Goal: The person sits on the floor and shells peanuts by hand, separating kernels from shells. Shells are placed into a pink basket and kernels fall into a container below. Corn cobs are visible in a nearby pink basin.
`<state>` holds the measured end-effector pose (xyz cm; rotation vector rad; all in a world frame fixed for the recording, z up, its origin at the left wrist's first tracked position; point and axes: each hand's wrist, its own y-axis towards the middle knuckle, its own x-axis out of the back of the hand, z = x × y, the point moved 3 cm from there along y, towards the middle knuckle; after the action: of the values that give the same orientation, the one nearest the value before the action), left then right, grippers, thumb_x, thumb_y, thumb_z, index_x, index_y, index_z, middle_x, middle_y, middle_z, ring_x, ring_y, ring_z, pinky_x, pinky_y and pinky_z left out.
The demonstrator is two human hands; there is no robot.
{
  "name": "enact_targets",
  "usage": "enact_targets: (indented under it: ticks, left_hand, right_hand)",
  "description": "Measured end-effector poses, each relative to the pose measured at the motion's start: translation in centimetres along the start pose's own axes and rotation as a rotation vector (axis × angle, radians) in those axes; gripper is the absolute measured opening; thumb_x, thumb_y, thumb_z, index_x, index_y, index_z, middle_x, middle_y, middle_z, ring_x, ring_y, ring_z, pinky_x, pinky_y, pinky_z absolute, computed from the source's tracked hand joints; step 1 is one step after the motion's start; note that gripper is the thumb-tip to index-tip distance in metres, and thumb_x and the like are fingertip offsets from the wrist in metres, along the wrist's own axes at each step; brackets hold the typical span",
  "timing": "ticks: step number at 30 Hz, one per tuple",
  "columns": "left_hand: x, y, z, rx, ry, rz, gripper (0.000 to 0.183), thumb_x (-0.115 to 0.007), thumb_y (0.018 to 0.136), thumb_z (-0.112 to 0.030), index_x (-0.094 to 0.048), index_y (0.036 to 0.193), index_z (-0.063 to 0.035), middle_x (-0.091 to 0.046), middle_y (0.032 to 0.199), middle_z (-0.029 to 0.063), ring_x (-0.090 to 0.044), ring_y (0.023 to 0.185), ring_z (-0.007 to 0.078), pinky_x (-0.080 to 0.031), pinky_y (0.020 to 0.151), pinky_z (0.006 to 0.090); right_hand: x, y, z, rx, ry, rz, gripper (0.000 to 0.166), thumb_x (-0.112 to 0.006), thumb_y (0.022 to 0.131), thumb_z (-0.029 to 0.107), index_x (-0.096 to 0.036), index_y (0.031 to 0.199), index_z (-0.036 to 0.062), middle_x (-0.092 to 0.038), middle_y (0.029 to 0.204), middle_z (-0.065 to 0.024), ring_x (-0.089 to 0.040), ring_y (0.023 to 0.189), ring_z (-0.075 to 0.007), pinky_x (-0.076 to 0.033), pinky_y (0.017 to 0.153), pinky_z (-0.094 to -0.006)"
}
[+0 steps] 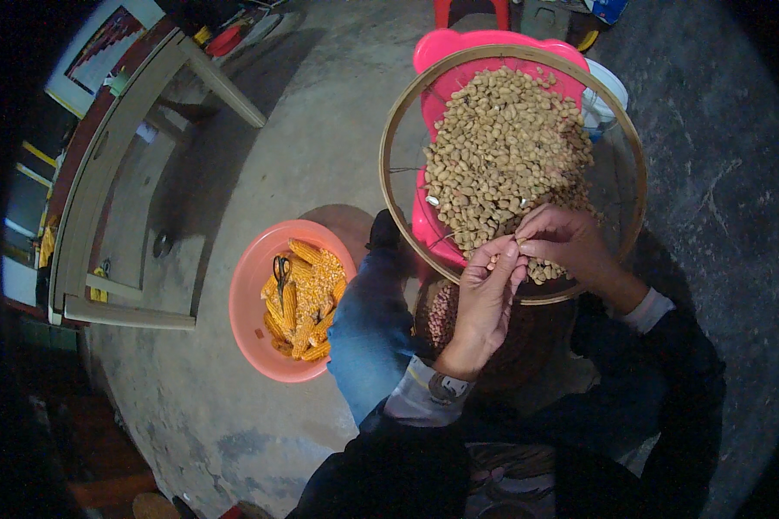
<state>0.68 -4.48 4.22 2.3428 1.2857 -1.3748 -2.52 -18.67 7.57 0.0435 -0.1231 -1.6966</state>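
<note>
Unshelled peanuts lie heaped in a round sieve with a wooden rim. Over the near side of the heap, the fingertips of both hands meet. Between the thumb and fingers of my right hand is a small pale peanut. My left hand is curled with its thumb on top, and small pinkish peanut kernels show between its fingers. How many it holds is hidden. Below the sieve's near rim, reddish shelled peanuts lie in a dark round container, partly covered by my left hand and wrist.
A bright pink plastic piece stands under the sieve, with a white bucket behind. Left of my knee, an orange-pink basin holds corn cobs, loose kernels and black scissors. A wooden table stands further left.
</note>
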Motion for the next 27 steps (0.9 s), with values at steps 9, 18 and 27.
enact_targets:
  ticks: [9,18,27]
  left_hand:
    - [-0.3,-0.2,-0.1,0.054,-0.047,-0.008,0.013,-0.06,0.091,-0.017,-0.061,0.102,-0.0101,-0.061,0.087,-0.004,-0.057,0.077,0.0025,-0.048,0.069,0.0143]
    - [0.1,-0.2,0.2,0.049,-0.026,0.041,0.012,-0.059,0.091,-0.019,-0.062,0.099,-0.0095,-0.061,0.081,-0.0043,-0.056,0.07,0.0025,-0.047,0.064,0.0147]
    - [0.3,0.2,0.3,0.047,-0.02,0.1,0.016,-0.056,0.093,-0.023,-0.062,0.095,-0.0089,-0.063,0.081,-0.0019,-0.055,0.067,0.0025,-0.045,0.061,0.0146]
  right_hand:
    - [0.4,-0.3,1.5,0.032,-0.274,-0.016,0.01,-0.069,0.08,0.005,-0.061,0.085,0.0038,-0.062,0.085,-0.0023,-0.06,0.078,-0.0084,-0.049,0.069,-0.0229]
    - [0.0,-0.5,1.7,-0.213,-0.001,0.066,0.009,-0.067,0.082,0.009,-0.062,0.087,0.0028,-0.063,0.076,-0.0028,-0.059,0.068,-0.0079,-0.048,0.062,-0.0221]
    - [-0.1,-0.8,0.1,-0.373,0.384,0.051,0.009,-0.065,0.083,0.009,-0.06,0.088,0.0028,-0.059,0.073,-0.0023,-0.055,0.062,-0.0086,-0.044,0.057,-0.0215]
